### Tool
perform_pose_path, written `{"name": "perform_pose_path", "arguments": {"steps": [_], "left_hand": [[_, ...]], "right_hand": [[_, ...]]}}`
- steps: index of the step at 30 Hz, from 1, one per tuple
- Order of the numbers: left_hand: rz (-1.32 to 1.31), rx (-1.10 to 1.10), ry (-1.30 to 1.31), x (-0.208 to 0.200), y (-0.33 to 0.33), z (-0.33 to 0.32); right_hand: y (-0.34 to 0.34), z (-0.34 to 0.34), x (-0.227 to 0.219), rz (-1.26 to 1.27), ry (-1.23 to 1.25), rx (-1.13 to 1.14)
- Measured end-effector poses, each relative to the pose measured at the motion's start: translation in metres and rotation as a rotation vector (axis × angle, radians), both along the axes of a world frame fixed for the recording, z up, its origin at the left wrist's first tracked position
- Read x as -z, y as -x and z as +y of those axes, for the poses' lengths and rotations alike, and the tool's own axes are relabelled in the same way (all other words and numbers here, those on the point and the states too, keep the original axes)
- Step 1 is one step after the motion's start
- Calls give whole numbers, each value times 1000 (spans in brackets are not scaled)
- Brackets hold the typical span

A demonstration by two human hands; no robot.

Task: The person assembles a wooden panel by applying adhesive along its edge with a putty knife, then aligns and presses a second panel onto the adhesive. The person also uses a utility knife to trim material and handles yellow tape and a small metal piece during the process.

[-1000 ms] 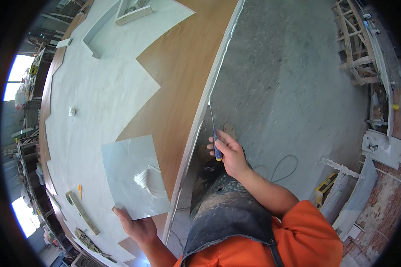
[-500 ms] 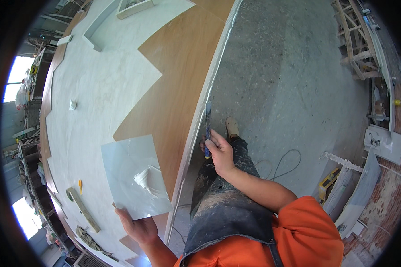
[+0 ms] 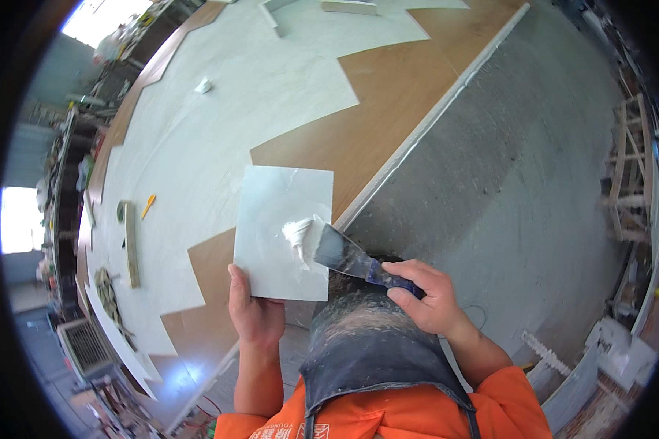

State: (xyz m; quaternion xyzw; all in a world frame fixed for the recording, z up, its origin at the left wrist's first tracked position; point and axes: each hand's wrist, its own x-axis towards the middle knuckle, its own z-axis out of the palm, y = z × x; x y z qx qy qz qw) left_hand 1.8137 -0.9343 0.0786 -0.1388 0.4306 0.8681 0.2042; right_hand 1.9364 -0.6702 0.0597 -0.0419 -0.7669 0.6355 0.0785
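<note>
My left hand [image 3: 256, 314] grips the lower left corner of a thin, pale square sheet [image 3: 271, 201], thumb on top and the other fingers mostly hidden beneath. Toward the sheet's right side lies a smear of white paste [image 3: 297, 235]. My right hand [image 3: 432, 296] is closed around the blue handle of a putty knife [image 3: 337, 251]. Its broad metal blade points left and lies over the sheet's right edge, right beside the paste. Whether the blade presses on the sheet, I cannot tell.
A large white panel [image 3: 190, 154] with zigzag edges lies on a brown board [image 3: 410, 77] at my left. On it are a white lump [image 3: 203, 85], an orange-yellow tool [image 3: 149, 205] and a wooden strip [image 3: 131, 249]. A wooden rack [image 3: 628, 175] stands far right on the grey floor.
My view has turned left. The putty knife has swung from pointing away beside the board to lie across the sheet's right edge; the sheet has straightened and moved in front of me.
</note>
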Motion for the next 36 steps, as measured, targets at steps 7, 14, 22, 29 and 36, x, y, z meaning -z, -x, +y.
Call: {"name": "perform_pose_path", "arguments": {"steps": [7,14,22,29,36], "left_hand": [[12,-202,-110,-13,-52,-16],[96,-338,-42,-9,-83,-70],[321,-273,205,-4,-91,-146],[295,-280,237,10,-77,-229],[165,-242,85,10,-48,-277]], "right_hand": [[-19,-38,7,91,-116,-106],[-42,-44,-27,-1,-307,-150],[-23,-146,-68,6,-235,-187],[-46,-211,-55,-81,-384,-161],[-48,-179,35,-332,686,426]]}}
